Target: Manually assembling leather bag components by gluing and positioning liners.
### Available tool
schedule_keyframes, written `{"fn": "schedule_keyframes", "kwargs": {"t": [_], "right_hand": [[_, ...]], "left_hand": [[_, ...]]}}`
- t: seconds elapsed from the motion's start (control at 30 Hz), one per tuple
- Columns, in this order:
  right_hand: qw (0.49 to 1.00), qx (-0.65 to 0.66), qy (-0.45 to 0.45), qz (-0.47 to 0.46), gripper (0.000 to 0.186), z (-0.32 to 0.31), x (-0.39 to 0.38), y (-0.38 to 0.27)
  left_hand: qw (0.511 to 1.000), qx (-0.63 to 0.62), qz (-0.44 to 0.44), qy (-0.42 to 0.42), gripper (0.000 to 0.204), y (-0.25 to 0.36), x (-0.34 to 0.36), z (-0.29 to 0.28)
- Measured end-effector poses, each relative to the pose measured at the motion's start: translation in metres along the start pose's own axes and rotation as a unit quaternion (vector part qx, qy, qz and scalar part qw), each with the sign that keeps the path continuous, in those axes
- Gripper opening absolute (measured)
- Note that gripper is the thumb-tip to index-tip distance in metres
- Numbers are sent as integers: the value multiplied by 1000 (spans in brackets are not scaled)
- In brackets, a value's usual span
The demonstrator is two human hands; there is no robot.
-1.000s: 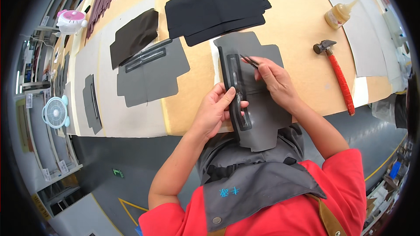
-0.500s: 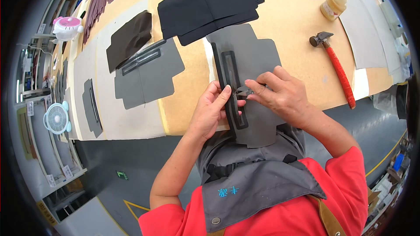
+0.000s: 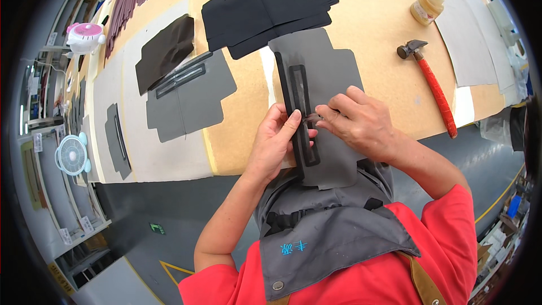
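Note:
A grey cut panel (image 3: 337, 149) hangs partly over the table's front edge toward my lap. Set in it is a long black-bordered slot (image 3: 299, 82), with a folded black edge along its left side. My left hand (image 3: 274, 138) grips that left edge, thumb on top and fingertips showing through the slot from beneath. My right hand (image 3: 358, 124) pinches small metal snips (image 3: 314, 117), mostly hidden by the fingers. Their pointed tips are at the middle of the slot, close to my left thumb; motion blurs them.
Black panels (image 3: 271, 11) lie stacked beyond the grey one. Leftward are another slotted grey panel (image 3: 192, 99), a dark brown piece (image 3: 166, 51) and a smaller grey piece (image 3: 117, 141). A red-handled hammer (image 3: 435, 90) and a glue bottle (image 3: 428, 8) are at right. Small fans (image 3: 73, 154) stand at far left.
The snips' blades, seen apart half a second ago, are now blurred at the slot. My right hand has shifted very slightly; my left hand keeps its hold on the panel.

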State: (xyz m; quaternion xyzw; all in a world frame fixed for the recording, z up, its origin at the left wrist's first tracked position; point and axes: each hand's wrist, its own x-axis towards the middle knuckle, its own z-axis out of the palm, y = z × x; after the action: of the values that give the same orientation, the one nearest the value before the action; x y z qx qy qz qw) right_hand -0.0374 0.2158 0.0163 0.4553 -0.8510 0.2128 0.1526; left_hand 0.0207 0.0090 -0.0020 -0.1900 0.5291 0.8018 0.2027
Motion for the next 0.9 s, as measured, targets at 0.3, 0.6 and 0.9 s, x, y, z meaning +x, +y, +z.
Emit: {"fn": "schedule_keyframes", "kwargs": {"t": [0.3,0.6,0.9], "right_hand": [[1000,-8,8,-5,22,0,-5,3],[1000,-19,-4,2,25,-6,-17,10],[820,422,74,380,37,26,12,14]], "left_hand": [[1000,-4,1,12,19,-5,3,5],[999,-8,10,38,19,-4,4,4],[999,-41,-17,16,22,-9,7,14]]}}
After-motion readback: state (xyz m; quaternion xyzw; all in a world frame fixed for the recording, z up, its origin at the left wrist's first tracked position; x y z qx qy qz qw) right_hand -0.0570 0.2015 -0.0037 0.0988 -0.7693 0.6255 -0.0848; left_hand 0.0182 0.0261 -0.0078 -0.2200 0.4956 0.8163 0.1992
